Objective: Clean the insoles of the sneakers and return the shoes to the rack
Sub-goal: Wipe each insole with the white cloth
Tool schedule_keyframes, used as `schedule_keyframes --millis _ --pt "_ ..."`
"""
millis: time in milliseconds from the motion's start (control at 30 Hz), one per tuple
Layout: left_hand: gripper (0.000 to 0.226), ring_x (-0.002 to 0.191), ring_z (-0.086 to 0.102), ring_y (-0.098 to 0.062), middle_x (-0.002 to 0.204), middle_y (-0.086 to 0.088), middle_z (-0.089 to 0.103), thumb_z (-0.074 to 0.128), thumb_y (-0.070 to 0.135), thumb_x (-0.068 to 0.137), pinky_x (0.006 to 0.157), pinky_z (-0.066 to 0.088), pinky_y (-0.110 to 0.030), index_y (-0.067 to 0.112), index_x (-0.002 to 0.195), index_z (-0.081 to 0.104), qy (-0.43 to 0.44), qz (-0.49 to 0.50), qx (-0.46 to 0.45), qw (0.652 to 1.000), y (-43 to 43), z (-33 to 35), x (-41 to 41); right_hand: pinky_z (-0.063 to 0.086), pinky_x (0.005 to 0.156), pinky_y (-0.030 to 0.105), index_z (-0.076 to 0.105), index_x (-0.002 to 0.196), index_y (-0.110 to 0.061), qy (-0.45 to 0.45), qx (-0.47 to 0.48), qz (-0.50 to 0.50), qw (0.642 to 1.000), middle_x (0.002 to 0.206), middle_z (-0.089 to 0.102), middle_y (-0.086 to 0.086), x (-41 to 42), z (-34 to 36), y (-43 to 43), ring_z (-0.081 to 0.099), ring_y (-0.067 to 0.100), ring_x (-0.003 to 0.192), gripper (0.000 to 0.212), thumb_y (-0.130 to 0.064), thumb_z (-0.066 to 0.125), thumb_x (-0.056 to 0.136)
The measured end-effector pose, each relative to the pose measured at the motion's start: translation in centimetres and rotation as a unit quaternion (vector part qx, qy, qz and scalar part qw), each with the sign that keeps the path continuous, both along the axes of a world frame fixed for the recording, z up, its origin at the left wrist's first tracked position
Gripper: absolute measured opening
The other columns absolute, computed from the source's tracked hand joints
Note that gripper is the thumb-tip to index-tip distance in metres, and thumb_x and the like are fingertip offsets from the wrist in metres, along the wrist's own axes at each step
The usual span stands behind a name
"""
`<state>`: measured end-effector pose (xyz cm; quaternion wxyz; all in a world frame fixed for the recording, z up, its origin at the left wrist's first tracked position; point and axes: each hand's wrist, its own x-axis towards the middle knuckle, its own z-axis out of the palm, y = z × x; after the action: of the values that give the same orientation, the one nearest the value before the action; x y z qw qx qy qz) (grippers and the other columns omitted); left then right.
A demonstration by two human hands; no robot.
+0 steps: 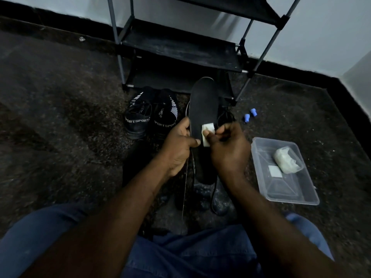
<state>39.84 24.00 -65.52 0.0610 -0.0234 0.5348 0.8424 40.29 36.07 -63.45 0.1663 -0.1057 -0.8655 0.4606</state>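
Note:
A black insole (203, 105) is held upright in front of me, its toe end pointing at the rack. My left hand (178, 147) grips its left edge near the heel. My right hand (227, 149) pinches a small white wipe (206, 133) against the insole's lower surface. A pair of black sneakers (150, 115) printed with "SPORT" stands on the floor to the left of the insole. Another dark shoe (224, 117) lies behind the insole, mostly hidden. The black shoe rack (180, 51) stands against the wall, and its visible shelves hold nothing.
A clear plastic tray (289, 193) at my right holds a white bundle (286, 160) and a white square pad (275, 170). Two small blue caps (249, 115) lie near the rack's right leg. Dark carpet covers the floor. My knees in blue trousers fill the bottom.

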Motion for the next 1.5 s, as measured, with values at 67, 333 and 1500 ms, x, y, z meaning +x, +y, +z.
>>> schedule_keyframes --millis 67,333,1500 --pt "0.061 0.097 0.07 -0.014 0.102 -0.007 0.075 0.04 -0.03 0.078 0.082 0.054 -0.022 0.006 0.123 0.06 -0.007 -0.007 -0.018 1.0 0.3 -0.3 0.3 0.056 0.076 0.043 0.055 0.078 -0.027 -0.004 -0.018 -0.011 1.0 0.069 0.067 -0.01 0.5 -0.6 0.2 0.064 0.005 0.067 0.03 -0.032 0.085 0.08" --pt "0.072 0.108 0.067 -0.022 0.117 -0.014 0.071 0.042 -0.032 0.077 0.086 0.055 -0.027 0.004 0.139 0.054 0.003 -0.044 -0.024 0.999 1.2 0.0 0.6 0.057 0.076 0.044 0.052 0.077 -0.033 0.027 -0.006 -0.023 0.999 0.069 0.066 -0.01 -2.4 2.0 0.6 0.065 0.007 0.069 0.033 -0.035 0.085 0.079" --pt "0.063 0.128 0.057 -0.046 0.131 -0.025 0.064 0.036 -0.028 0.079 0.111 0.045 -0.053 0.009 0.124 0.061 -0.089 0.158 0.059 0.982 -3.6 -2.5 -1.6 0.055 0.061 0.028 0.077 0.082 -0.013 -0.228 -0.196 0.099 0.949 0.069 0.075 -0.003 6.8 -7.1 2.8 0.066 0.01 0.061 0.006 -0.013 0.083 0.084"
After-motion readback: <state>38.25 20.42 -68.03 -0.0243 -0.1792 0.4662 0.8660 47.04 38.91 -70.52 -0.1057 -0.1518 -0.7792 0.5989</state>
